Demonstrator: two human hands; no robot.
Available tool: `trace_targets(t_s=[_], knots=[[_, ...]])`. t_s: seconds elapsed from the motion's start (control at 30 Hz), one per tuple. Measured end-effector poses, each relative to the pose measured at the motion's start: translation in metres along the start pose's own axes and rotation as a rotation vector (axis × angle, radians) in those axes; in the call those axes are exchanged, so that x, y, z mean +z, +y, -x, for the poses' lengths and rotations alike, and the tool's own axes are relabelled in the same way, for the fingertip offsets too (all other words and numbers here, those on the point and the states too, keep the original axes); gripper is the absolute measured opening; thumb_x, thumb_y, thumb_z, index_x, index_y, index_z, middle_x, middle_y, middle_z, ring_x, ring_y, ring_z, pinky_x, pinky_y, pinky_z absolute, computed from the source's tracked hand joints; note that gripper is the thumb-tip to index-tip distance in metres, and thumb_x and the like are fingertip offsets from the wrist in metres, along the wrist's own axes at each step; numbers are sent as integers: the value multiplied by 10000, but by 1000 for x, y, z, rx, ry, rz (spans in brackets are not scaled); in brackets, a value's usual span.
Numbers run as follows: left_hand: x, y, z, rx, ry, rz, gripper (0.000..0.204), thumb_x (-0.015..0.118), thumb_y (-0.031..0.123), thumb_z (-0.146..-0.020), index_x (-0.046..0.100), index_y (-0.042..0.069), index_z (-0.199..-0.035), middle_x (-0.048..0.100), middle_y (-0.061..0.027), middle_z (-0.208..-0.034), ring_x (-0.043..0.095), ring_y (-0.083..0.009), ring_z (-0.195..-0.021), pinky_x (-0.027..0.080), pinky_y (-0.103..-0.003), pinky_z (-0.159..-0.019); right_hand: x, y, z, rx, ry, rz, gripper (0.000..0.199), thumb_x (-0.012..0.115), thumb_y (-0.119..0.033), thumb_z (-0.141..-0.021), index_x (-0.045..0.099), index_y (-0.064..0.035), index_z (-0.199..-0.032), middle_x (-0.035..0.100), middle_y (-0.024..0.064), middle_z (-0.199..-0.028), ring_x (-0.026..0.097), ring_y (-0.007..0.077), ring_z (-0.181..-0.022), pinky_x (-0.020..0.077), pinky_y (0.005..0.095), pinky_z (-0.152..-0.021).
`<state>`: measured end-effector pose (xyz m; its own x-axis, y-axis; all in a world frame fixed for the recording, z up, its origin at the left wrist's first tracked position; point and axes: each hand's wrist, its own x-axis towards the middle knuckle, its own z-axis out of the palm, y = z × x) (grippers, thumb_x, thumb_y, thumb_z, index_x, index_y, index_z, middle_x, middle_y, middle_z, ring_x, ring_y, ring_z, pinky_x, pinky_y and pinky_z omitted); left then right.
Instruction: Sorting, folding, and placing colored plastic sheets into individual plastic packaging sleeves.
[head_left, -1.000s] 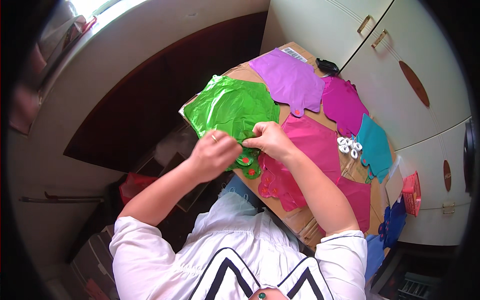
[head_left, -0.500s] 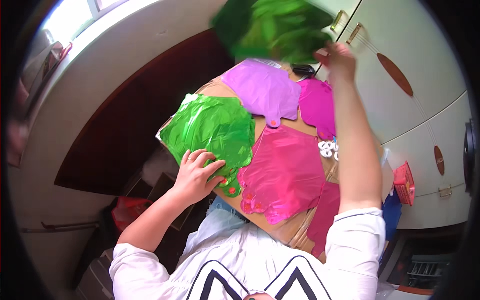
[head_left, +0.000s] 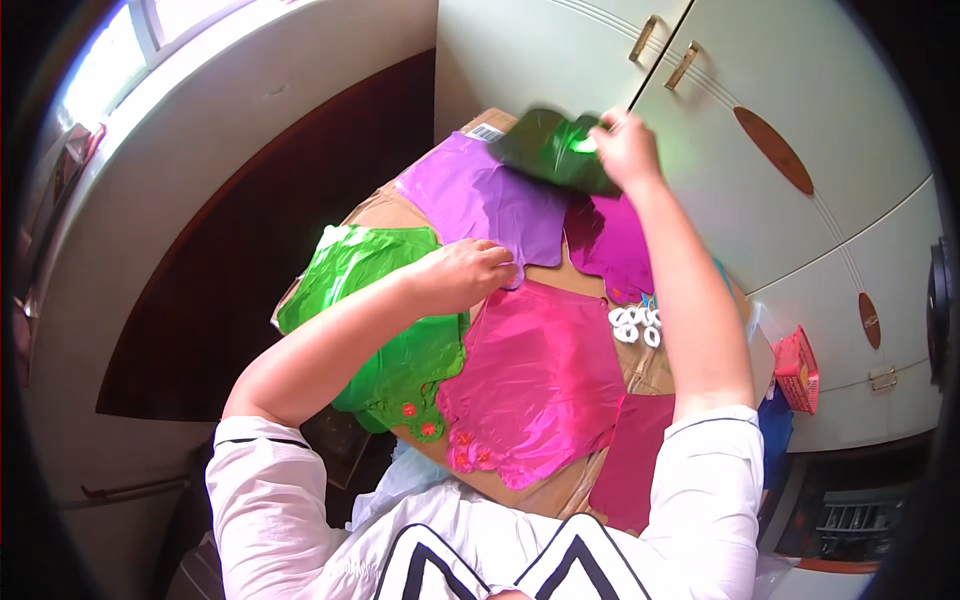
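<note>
Several flat, shiny foil balloons, apparently deflated, lie on a cardboard surface (head_left: 378,208). My right hand (head_left: 630,150) pinches the edge of a dark green foil balloon (head_left: 545,150), held over the far side and slightly blurred. Near the middle, my left hand (head_left: 465,272) has its fingers curled together at the tab of the purple foil balloon (head_left: 500,205); the fingertips partly cover that tab. Under my left forearm is a bright green foil balloon (head_left: 365,265) with orange dots on its tabs. A large pink foil balloon (head_left: 540,370) lies nearest me.
A magenta foil balloon (head_left: 622,240) lies behind small white ring-like pieces (head_left: 636,325). Another dark pink foil piece (head_left: 635,455) lies at the near right. White cabinet doors (head_left: 790,90) stand behind, a red basket (head_left: 797,370) at the right, and a dark red panel (head_left: 250,240) at the left.
My left hand has moved from the bright green balloon up and right to the purple one's tab. My right hand has brought the dark green balloon lower, over the purple one.
</note>
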<state>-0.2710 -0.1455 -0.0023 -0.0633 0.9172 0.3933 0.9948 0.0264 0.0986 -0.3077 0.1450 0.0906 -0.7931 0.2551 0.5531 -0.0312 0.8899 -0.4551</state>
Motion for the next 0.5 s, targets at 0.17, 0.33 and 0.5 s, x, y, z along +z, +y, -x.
trace_targets(t_s=[0.17,0.33,0.5], knots=[[17,-15,7,13,-122,-51,265,605,90,-782,642,-6,-1025,615,-122,-1005,623,-285,-955,535,-370,-804,-40,-38,-17,-407,270,-18,71,643,-165,-883,654,-135,-947,658,102,-683,668,293,-627,505,386,-551],[21,-18,6,70,49,-14,285,612,98,-775,647,-13,-1036,627,-114,-989,633,-278,-922,541,-379,-800,17,-21,67,-613,-188,-158,192,622,76,-785,644,-61,-917,677,144,-834,683,263,-732,535,339,-641],[22,-13,7,13,59,-17,316,636,95,-756,652,-18,-1051,630,-111,-1004,630,-274,-913,544,-374,-795,49,-9,131,-349,-430,-354,85,637,-78,-837,669,-80,-915,688,141,-827,684,303,-758,537,369,-653]])
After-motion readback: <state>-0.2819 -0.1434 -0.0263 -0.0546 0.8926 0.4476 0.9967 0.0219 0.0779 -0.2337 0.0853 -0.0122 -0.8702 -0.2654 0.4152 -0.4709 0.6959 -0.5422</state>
